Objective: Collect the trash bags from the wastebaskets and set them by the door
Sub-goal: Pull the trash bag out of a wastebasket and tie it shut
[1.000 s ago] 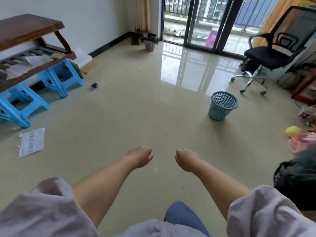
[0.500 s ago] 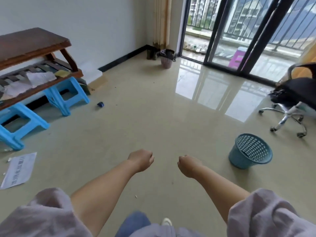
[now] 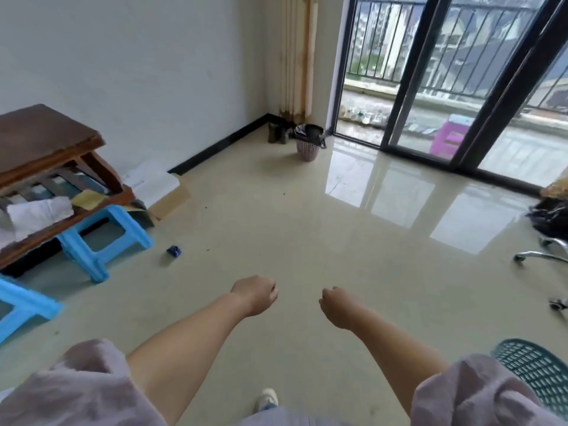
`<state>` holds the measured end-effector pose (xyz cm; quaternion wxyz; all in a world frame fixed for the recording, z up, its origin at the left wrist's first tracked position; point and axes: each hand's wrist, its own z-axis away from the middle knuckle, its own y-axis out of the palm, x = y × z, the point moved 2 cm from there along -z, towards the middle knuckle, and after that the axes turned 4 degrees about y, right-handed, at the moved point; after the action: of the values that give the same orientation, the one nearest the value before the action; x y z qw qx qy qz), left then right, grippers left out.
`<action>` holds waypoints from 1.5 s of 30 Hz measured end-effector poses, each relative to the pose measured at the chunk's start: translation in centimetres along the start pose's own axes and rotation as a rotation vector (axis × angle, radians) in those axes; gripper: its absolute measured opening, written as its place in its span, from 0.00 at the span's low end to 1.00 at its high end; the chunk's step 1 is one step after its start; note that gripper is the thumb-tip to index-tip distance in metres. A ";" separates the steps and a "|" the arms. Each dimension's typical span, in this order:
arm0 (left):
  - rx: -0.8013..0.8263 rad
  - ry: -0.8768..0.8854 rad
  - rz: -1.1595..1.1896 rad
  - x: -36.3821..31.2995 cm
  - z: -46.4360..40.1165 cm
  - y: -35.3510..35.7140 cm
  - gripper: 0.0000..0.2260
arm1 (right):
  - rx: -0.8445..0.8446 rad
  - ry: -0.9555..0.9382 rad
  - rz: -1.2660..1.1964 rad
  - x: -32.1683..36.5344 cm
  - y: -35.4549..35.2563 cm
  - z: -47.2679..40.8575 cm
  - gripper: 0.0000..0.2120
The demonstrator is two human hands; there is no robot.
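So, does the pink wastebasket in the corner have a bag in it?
Yes. The pink wastebasket holds a dark bag draped over its rim.

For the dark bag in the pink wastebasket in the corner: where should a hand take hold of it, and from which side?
Probably at the bag's loose top edge, which drapes over the rim of the pink wastebasket. Come from above on the room-facing side: the wall corner and a dark object crowd the far side. The basket stands upright, so a straight upward pull should free the bag. Both the left hand and right hand hold nothing.
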<state>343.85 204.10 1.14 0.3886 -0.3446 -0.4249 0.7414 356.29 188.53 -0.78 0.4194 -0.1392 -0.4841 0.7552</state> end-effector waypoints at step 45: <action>0.061 -0.006 0.182 20.9 -101.0 -50.2 0.14 | -0.013 0.075 0.091 -1.1 -56.7 -96.8 0.18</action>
<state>433.42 275.74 1.92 0.3287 -0.3674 -0.3704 0.7872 444.89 257.32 -0.58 0.4014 -0.1920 -0.4662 0.7647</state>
